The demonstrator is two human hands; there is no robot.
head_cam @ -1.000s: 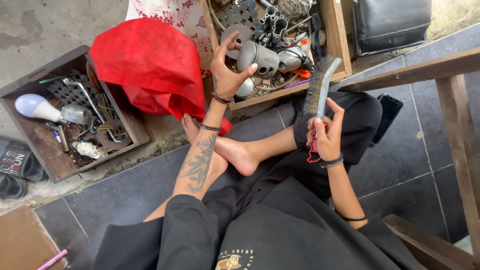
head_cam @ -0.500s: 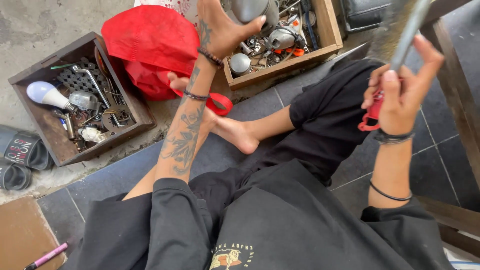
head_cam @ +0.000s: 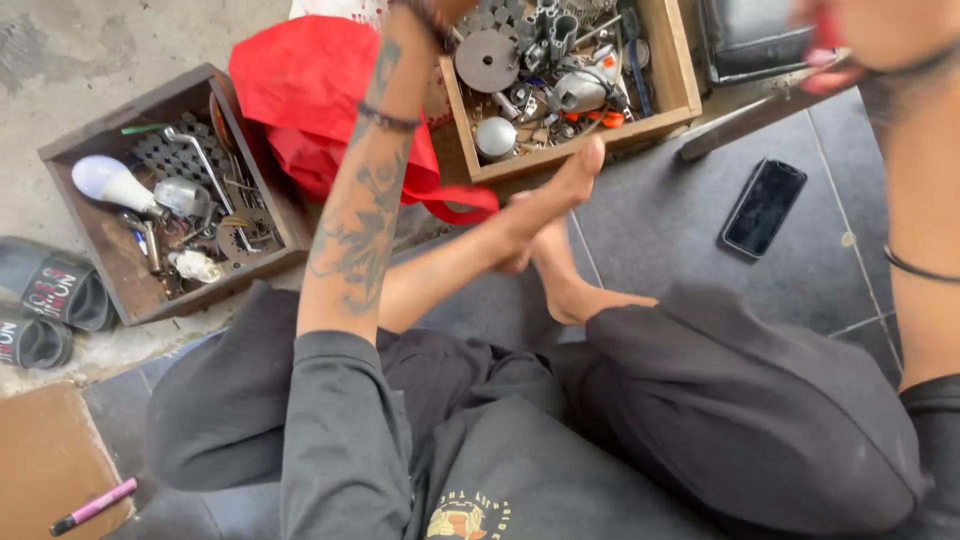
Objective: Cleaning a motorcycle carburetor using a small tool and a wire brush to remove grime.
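I sit cross-legged on grey floor tiles, bare feet (head_cam: 555,215) toward a light wooden box (head_cam: 682,95) full of metal parts. My tattooed left arm is raised over that box; my left hand (head_cam: 432,10) is almost wholly cut off by the top edge, so its hold is hidden. My right hand (head_cam: 880,28), blurred at the top right, is closed on the red handle of a long grey file (head_cam: 760,112), whose blade slants down toward the box's right corner.
A dark wooden box (head_cam: 95,255) with a light bulb (head_cam: 112,182) and scrap metal stands at left. A red bag (head_cam: 310,85) lies between the boxes. A black phone (head_cam: 765,205) lies on the tiles, sandals (head_cam: 45,305) at far left, a pink marker (head_cam: 95,505) on brown board.
Both arms have risen toward the camera. My left hand has gone up past the top edge, and my right hand with the file has swung to the top right. A phone has come into view.
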